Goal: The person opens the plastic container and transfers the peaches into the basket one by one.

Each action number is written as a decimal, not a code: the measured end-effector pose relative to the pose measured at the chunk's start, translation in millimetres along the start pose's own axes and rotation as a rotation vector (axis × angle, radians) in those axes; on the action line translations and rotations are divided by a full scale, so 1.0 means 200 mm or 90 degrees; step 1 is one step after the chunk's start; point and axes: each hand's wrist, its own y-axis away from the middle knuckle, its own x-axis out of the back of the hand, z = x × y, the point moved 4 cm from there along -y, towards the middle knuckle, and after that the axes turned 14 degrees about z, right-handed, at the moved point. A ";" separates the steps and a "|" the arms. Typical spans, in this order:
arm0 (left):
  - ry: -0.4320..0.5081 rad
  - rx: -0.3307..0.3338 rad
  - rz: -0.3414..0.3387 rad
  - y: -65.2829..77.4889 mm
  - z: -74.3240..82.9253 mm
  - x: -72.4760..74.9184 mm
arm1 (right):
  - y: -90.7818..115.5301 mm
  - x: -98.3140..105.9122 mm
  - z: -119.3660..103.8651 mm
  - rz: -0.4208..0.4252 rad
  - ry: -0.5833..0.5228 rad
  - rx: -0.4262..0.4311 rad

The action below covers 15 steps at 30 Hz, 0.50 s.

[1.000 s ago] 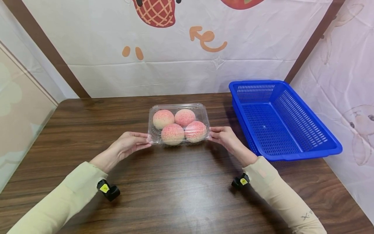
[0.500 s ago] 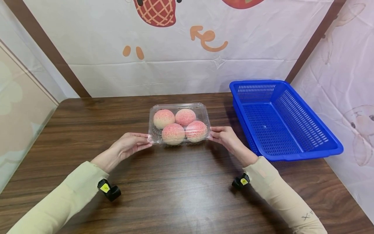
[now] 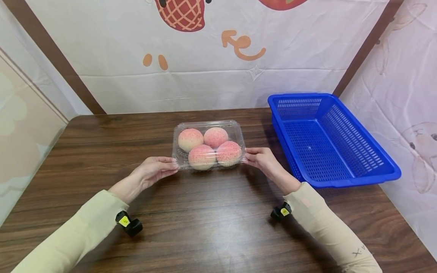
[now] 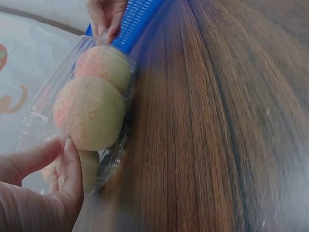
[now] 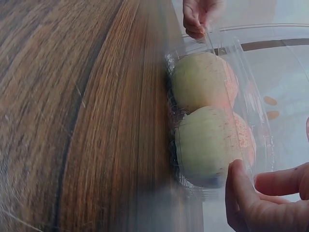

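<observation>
A clear plastic clamshell box [image 3: 208,124] with its lid down holds several round pink-and-cream peaches [image 3: 201,157]. It lies flat at the middle of the dark wooden table. My left hand [image 3: 150,172] pinches the box's near left corner; in the left wrist view the thumb and forefinger of this hand [image 4: 53,183] meet at the lid's edge. At the near right corner, my right hand [image 3: 263,159] pinches the rim between thumb and fingers. The right wrist view shows two peaches [image 5: 207,145] through the side wall beside the fingers. The box's underside is hidden.
A blue perforated plastic basket [image 3: 307,151] with nothing in it stands at the right, close beyond the right hand. A printed white cloth [image 3: 205,87] hangs along the table's back edge, and another cloth [image 3: 409,98] borders the right side. Brown wooden tabletop [image 3: 205,220] stretches in front.
The left hand has shifted slightly at its corner, its wrist a little lower and to the right. The box and the right hand have hardly moved.
</observation>
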 end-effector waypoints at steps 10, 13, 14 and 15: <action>-0.032 -0.017 -0.007 0.02 0.03 -0.01 | 0.01 0.00 -0.01 0.002 0.008 -0.002; -0.062 -0.036 0.002 0.03 0.04 -0.01 | 0.01 0.00 -0.02 0.001 0.002 0.001; -0.073 -0.043 0.005 0.03 0.04 -0.02 | 0.01 0.01 -0.02 0.001 0.001 0.000; -0.084 -0.050 0.010 0.03 0.05 -0.02 | 0.01 0.01 -0.02 0.001 -0.002 0.000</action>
